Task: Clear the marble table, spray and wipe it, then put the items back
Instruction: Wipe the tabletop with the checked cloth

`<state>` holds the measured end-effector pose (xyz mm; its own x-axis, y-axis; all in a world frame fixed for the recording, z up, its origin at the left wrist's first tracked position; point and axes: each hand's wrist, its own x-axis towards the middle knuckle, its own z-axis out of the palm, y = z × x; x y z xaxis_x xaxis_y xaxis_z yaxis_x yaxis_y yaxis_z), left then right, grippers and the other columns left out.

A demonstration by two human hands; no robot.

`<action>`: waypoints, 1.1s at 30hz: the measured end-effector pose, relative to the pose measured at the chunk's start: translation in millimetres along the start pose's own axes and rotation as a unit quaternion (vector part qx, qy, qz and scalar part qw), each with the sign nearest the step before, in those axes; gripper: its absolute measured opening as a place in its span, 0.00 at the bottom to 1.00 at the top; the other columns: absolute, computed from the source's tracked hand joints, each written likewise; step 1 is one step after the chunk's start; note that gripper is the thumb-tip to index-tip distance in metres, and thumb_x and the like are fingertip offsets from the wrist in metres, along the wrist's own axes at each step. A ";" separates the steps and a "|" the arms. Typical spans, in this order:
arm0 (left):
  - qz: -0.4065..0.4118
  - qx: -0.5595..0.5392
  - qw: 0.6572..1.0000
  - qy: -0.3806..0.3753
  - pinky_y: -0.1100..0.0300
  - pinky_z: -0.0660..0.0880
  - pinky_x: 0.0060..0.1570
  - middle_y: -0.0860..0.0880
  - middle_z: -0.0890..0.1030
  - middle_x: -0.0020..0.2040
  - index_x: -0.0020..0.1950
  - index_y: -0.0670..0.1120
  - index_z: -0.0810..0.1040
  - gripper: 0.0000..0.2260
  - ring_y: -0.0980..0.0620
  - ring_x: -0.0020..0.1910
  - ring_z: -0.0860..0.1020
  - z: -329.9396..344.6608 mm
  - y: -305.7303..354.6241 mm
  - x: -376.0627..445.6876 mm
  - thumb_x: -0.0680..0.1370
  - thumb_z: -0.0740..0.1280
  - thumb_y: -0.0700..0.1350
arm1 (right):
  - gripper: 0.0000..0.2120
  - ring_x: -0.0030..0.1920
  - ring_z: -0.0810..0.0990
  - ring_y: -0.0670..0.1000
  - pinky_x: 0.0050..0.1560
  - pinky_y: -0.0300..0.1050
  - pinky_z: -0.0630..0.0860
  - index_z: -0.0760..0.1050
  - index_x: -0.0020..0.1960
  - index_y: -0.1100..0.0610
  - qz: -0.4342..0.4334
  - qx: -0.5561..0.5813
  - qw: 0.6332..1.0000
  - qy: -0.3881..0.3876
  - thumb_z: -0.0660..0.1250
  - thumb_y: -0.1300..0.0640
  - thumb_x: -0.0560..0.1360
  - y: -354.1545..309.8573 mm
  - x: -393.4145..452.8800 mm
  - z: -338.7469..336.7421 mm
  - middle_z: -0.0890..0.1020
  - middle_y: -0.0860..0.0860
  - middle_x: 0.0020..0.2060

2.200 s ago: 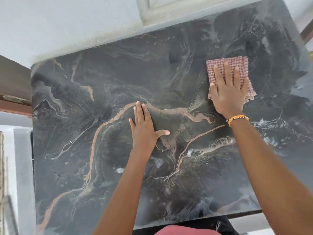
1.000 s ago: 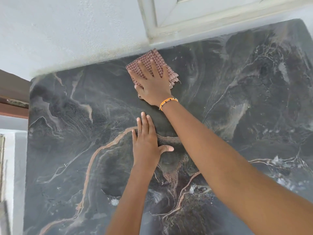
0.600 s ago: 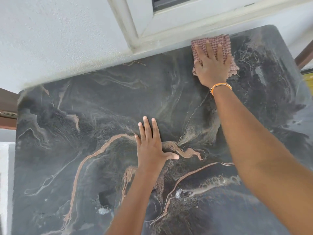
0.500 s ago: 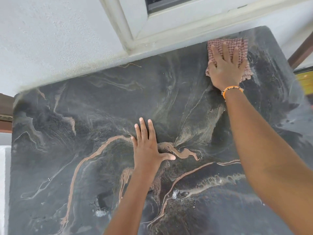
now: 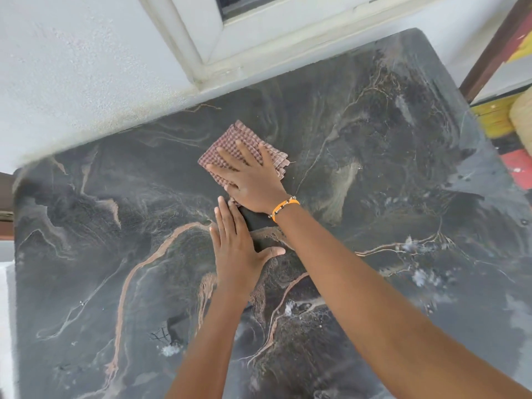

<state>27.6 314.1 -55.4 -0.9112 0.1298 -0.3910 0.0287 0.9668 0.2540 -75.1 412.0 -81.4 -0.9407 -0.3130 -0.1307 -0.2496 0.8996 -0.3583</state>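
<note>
Right hand [image 5: 253, 180]: fingers spread, palm pressed flat on the folded checked cloth [image 5: 230, 148]; cloth lies beneath and beyond the fingertips, on the far middle of the dark marble table [image 5: 403, 174]; an orange bracelet [image 5: 283, 207] circles the wrist; left hand [image 5: 236, 251]: fingers straight and together, thumb out, flat on the table just nearer than the right hand.

The right hand [image 5: 253, 180] hides much of the cloth [image 5: 230, 145]; the marble table [image 5: 403, 197] runs off the bottom edge.
</note>
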 end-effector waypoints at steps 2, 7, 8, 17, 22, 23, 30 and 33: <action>0.001 -0.024 1.000 -0.009 0.49 0.39 0.73 0.44 0.34 0.76 0.75 0.40 0.35 0.59 0.46 0.76 0.35 5.4 -3.4 -15.5 0.57 0.50 0.76 | 0.24 0.78 0.46 0.54 0.73 0.61 0.39 0.57 0.73 0.39 -0.040 0.009 0.999 -0.009 0.56 0.49 0.79 14.0 -17.3 -2.0 0.54 0.44 0.77; 0.040 0.011 0.997 -0.061 0.46 0.38 0.72 0.45 0.31 0.75 0.74 0.43 0.32 0.59 0.46 0.75 0.33 18.7 -9.0 -43.2 0.62 0.63 0.72 | 0.24 0.78 0.47 0.53 0.74 0.59 0.40 0.54 0.74 0.37 0.059 -0.008 0.997 0.039 0.54 0.48 0.80 76.8 -70.5 -14.2 0.54 0.44 0.77; 0.043 0.011 0.997 -0.063 0.45 0.38 0.72 0.46 0.31 0.75 0.74 0.43 0.32 0.59 0.46 0.75 0.33 19.7 -10.4 -44.6 0.62 0.65 0.71 | 0.24 0.78 0.47 0.53 0.74 0.59 0.40 0.54 0.74 0.37 0.101 -0.008 0.994 0.050 0.53 0.47 0.80 90.5 -81.1 -17.7 0.54 0.44 0.77; 0.064 -0.013 0.997 -0.034 0.44 0.41 0.73 0.46 0.37 0.77 0.75 0.43 0.35 0.60 0.46 0.76 0.36 21.8 -16.7 -50.2 0.59 0.65 0.72 | 0.25 0.77 0.43 0.59 0.72 0.66 0.38 0.49 0.76 0.41 0.361 0.022 0.927 0.096 0.51 0.47 0.80 55.3 -144.8 5.4 0.48 0.48 0.78; 0.076 -0.034 0.996 0.014 0.46 0.42 0.73 0.42 0.40 0.78 0.75 0.40 0.37 0.60 0.45 0.77 0.39 25.5 -19.9 -66.4 0.58 0.60 0.73 | 0.24 0.77 0.44 0.58 0.72 0.63 0.36 0.53 0.75 0.40 0.174 0.010 0.984 0.042 0.53 0.48 0.80 -32.3 -138.5 29.7 0.51 0.47 0.78; 0.073 -0.048 0.996 0.020 0.46 0.42 0.73 0.42 0.40 0.78 0.75 0.39 0.37 0.60 0.46 0.77 0.39 27.5 -22.9 -72.3 0.58 0.61 0.72 | 0.24 0.77 0.44 0.57 0.72 0.62 0.35 0.54 0.75 0.39 0.130 0.010 0.991 0.022 0.54 0.48 0.80 -39.3 -143.7 33.6 0.51 0.45 0.78; 0.161 -0.060 0.984 -0.036 0.49 0.38 0.73 0.44 0.36 0.77 0.75 0.40 0.37 0.57 0.46 0.76 0.36 37.8 -14.8 -90.3 0.60 0.58 0.72 | 0.24 0.77 0.45 0.50 0.74 0.55 0.38 0.51 0.73 0.36 0.128 0.004 0.991 0.030 0.55 0.48 0.80 27.5 -220.9 22.9 0.50 0.39 0.75; 0.191 -0.034 0.979 -0.061 0.47 0.39 0.73 0.44 0.36 0.77 0.75 0.40 0.38 0.53 0.45 0.76 0.37 41.7 -2.6 -85.4 0.67 0.67 0.64 | 0.24 0.78 0.45 0.50 0.74 0.57 0.39 0.48 0.73 0.35 0.269 0.005 0.962 0.052 0.52 0.47 0.81 68.2 -246.8 10.4 0.50 0.41 0.77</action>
<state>122.5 309.7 -59.6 -0.7837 0.5077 -0.3579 0.3258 0.8265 0.4590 142.4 547.4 -83.2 -0.9512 0.2294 -0.2063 0.2811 0.9201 -0.2730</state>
